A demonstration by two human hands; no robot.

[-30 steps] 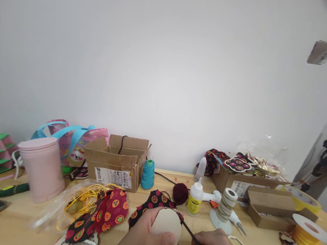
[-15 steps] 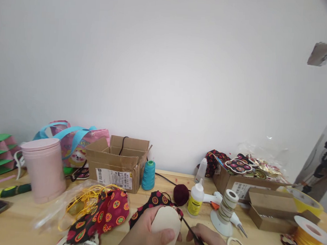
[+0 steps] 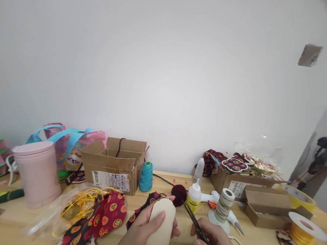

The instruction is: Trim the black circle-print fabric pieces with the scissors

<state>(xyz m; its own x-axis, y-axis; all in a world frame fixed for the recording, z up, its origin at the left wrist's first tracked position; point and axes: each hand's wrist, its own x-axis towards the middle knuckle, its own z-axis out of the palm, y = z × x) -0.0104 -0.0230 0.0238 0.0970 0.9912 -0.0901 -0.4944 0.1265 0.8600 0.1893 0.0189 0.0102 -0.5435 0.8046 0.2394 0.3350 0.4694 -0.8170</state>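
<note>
My left hand (image 3: 146,228) is closed round a cream-coloured flat piece (image 3: 161,226) with a rounded, wavy outline and a small loop at its top. Its thumb lies across the near face, and fingertips show at the far edge. Slim black tweezers (image 3: 198,228) are gripped in my right hand (image 3: 214,238), tips pointing up and left, apart from the cream piece. Behind my left hand lies dark patterned fabric (image 3: 144,206), partly covered. A ball of dark red yarn (image 3: 179,195) sits just beyond the tweezer tips, with a glue bottle (image 3: 194,198) beside it.
To the left are patterned fabric (image 3: 114,210), yellow cord (image 3: 83,202) and a pink canister (image 3: 38,174). An open cardboard box (image 3: 110,173) and teal thread cone (image 3: 146,177) stand behind. At right are a ribbon roll (image 3: 225,205), a small box (image 3: 266,212) and a yellow cord spool (image 3: 302,234).
The cream piece has turned more upright, its whole outline now showing. My right hand and tweezers have moved slightly away from it. The whole view has shifted a little.
</note>
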